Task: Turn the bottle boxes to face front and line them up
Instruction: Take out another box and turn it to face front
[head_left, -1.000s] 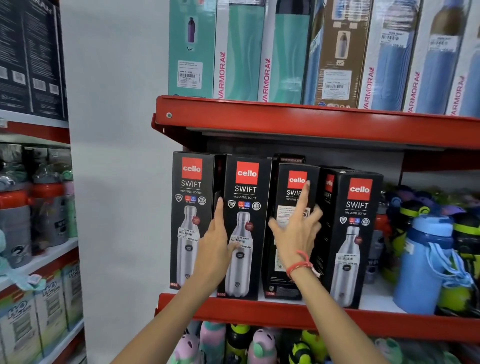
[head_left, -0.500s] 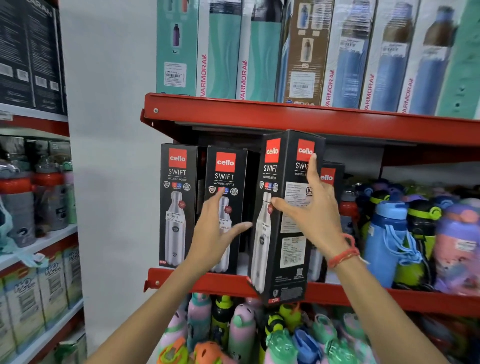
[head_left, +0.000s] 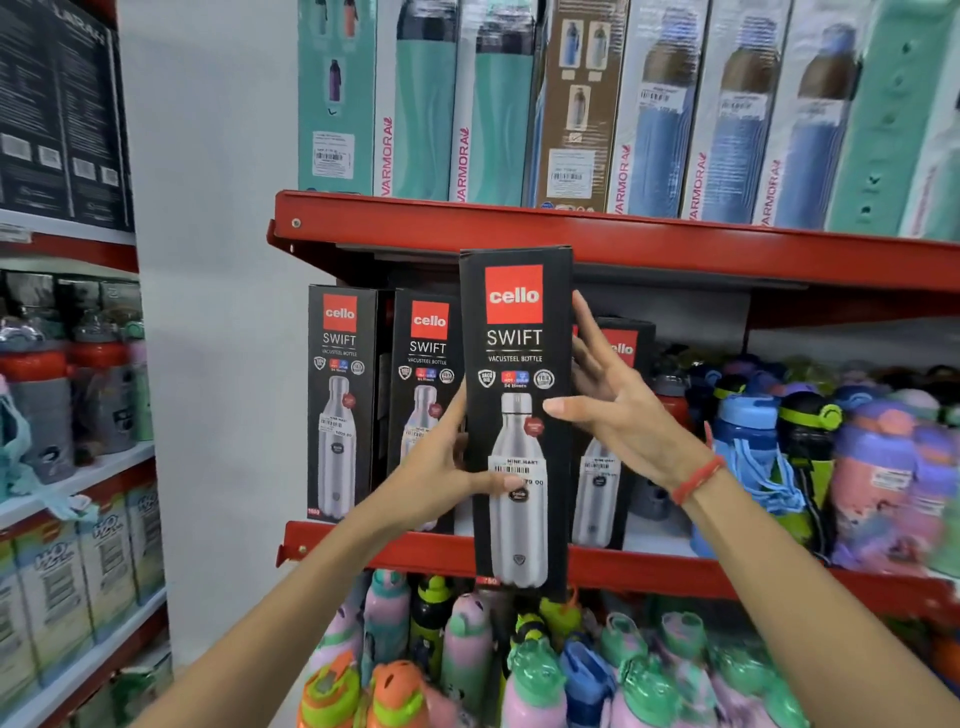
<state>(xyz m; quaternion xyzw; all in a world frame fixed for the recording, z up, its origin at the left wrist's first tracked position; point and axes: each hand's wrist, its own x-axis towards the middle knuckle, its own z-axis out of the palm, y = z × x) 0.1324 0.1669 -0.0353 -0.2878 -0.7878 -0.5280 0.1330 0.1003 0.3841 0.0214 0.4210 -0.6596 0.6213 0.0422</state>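
Before red shelf edge (head_left: 649, 566), held box (head_left: 517, 415) upright, front-facing, base below lip; left hand (head_left: 441, 467) grips left edge, right hand (head_left: 618, 410) splayed, thumb on front; gap behind between shelved boxes (head_left: 340, 400).

This is a shop. Red shelves (head_left: 597, 236) hold many boxed bottles (head_left: 340, 400) with price stickers (head_left: 511, 467), and colourful bottles (head_left: 467, 639) sit below the fingers (head_left: 584, 332).

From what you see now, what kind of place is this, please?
Most likely a shop aisle selling drink bottles: red shelves packed with boxed bottles, price stickers on the cello box, and loose colourful bottles below.
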